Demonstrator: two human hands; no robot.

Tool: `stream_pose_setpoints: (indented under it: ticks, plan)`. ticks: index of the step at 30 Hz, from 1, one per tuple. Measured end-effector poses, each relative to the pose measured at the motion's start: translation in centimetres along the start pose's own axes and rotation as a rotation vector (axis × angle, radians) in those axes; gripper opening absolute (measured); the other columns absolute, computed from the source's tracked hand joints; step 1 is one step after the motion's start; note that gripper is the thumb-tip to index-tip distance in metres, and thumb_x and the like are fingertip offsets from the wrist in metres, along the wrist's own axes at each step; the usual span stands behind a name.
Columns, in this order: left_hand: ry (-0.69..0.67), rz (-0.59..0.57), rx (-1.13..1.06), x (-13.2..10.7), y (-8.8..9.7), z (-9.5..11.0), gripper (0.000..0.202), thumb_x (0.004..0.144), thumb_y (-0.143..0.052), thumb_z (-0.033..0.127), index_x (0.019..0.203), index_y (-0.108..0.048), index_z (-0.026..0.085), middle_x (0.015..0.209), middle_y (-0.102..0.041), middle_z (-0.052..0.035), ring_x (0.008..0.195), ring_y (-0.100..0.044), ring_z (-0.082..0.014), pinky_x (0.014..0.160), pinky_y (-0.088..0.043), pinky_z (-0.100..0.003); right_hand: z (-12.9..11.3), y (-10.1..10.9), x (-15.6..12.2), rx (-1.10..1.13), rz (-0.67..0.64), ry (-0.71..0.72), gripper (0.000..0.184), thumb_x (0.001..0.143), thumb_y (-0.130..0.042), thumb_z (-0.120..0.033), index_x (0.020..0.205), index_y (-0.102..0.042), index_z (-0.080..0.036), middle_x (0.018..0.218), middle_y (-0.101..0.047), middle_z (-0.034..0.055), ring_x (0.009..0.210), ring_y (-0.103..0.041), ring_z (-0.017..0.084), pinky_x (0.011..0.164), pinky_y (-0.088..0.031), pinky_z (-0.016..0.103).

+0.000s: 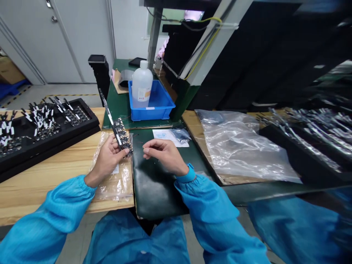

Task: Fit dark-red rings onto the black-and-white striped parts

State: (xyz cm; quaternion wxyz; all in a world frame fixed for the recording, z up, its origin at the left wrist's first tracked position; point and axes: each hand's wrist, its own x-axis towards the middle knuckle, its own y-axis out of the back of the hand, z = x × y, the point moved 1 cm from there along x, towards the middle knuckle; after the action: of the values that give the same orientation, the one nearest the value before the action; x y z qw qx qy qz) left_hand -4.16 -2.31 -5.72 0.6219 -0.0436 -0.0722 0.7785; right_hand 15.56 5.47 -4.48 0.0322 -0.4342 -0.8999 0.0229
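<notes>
Circuit board [121, 132] sits tilted in the left hand [107, 156], which I see closed around its near end, thumb on top, above a clear plastic bag [112, 189] on the wooden desk [68, 168]. From my feed, the right hand [166, 156] hangs just beside it over the dark green desktop [154, 187], thumb and fingertips pinched together; I can't tell whether they grip anything small. Beyond, I see a white bottle [142, 86] standing in a blue bin [152, 114].
</notes>
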Motion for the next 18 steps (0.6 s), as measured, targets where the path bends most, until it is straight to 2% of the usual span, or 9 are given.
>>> stream_pose_setpoints:
  ticks: [5,9,14,18]
  plan:
    - [0.001,-0.014,-0.008,0.1,0.2,-0.4,0.064,0.073,-0.085,0.029,0.126,-0.05,0.018,0.109,-0.074,-0.0102,0.097,-0.073,-0.0228,0.09,-0.057,-0.036,0.7,-0.1,0.3,0.078,-0.041,-0.061,0.027,0.073,-0.084,-0.038,0.086,-0.073,-0.016,0.07,-0.07,0.0003,0.061,-0.066,0.012,0.064,-0.056,0.028]
    - [0.0,-0.02,-0.023,0.0,0.2,-0.5,0.062,0.073,-0.085,0.029,0.125,-0.051,0.019,0.108,-0.075,-0.0099,0.096,-0.073,-0.0231,0.088,-0.058,-0.036,0.7,-0.2,0.3,0.072,-0.046,-0.039,0.026,0.076,-0.082,-0.038,0.087,-0.072,-0.017,0.069,-0.069,-0.0006,0.061,-0.065,0.012,0.063,-0.055,0.027]
    - [-0.005,-0.014,-0.037,0.0,0.1,-0.5,0.063,0.073,-0.085,0.028,0.126,-0.051,0.021,0.106,-0.075,-0.0077,0.093,-0.074,-0.0225,0.085,-0.059,-0.036,1.0,-0.8,0.1,-0.107,-0.058,0.058,0.018,0.085,-0.072,-0.035,0.09,-0.069,-0.018,0.07,-0.068,-0.0006,0.062,-0.065,0.013,0.064,-0.054,0.028]
    - [-0.008,-0.016,-0.041,0.1,0.2,-0.7,0.068,0.073,-0.085,0.029,0.13,-0.049,0.022,0.106,-0.075,-0.0074,0.094,-0.074,-0.0229,0.086,-0.06,-0.037,1.6,-1.1,0.1,-0.383,-0.039,0.264,0.01,0.089,-0.066,-0.026,0.092,-0.074,-0.02,0.084,-0.071,0.0029,0.077,-0.066,0.015,0.074,-0.053,0.03]
